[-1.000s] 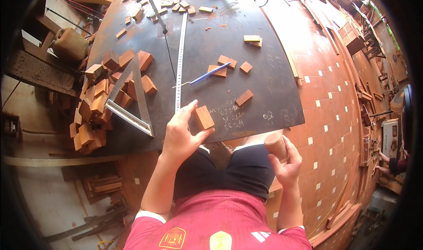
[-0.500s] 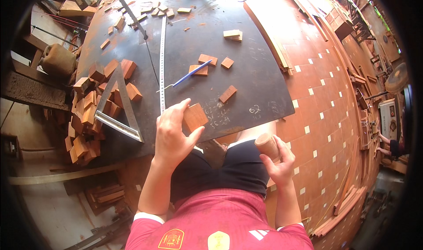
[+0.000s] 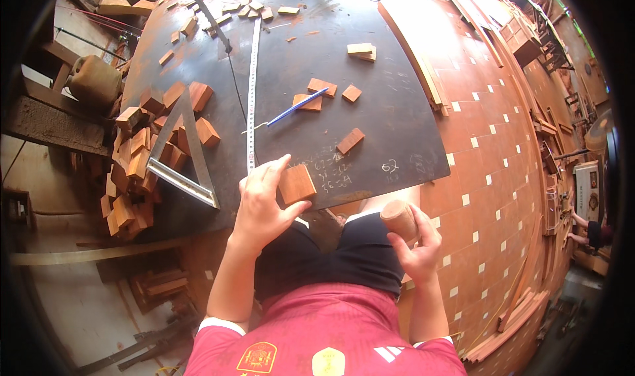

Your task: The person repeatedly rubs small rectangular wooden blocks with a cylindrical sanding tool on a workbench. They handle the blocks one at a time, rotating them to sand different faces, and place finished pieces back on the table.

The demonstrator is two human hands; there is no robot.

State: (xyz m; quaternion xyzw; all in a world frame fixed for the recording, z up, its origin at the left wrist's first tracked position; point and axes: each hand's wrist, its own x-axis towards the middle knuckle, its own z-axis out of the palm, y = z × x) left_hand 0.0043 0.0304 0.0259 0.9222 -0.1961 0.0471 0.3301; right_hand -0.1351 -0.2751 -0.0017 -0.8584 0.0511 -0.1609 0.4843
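Note:
At the table's near edge, my left hand [image 3: 256, 207] holds a reddish-brown wooden block [image 3: 297, 184] between its thumb and fingers. My right hand [image 3: 421, 247] is wrapped round a light-brown wooden cylinder [image 3: 399, 218] over my right thigh, off the table's edge. Just beyond the left hand runs a white measuring tape or rule [image 3: 253, 98], laid lengthwise on the dark tabletop [image 3: 317, 51]. Right of it, a blue pen [image 3: 297, 106] lies across one of two small wooden blocks [image 3: 322, 87]. A single block [image 3: 350, 140] rests nearer to me, beside chalky handwritten marks.
A heap of wooden blocks [image 3: 139, 154] stands at the left, with a metal set square [image 3: 182, 171] leaning on it. A saw blade [image 3: 240, 88] rises from the table. Small offcuts [image 3: 254, 6] lie at the far side. Long boards [image 3: 410, 51] flank the right edge.
The tabletop and the things on it sit slightly further right in the picture, as the view has shifted. The block in my left hand has tilted a little; both hands keep their hold.

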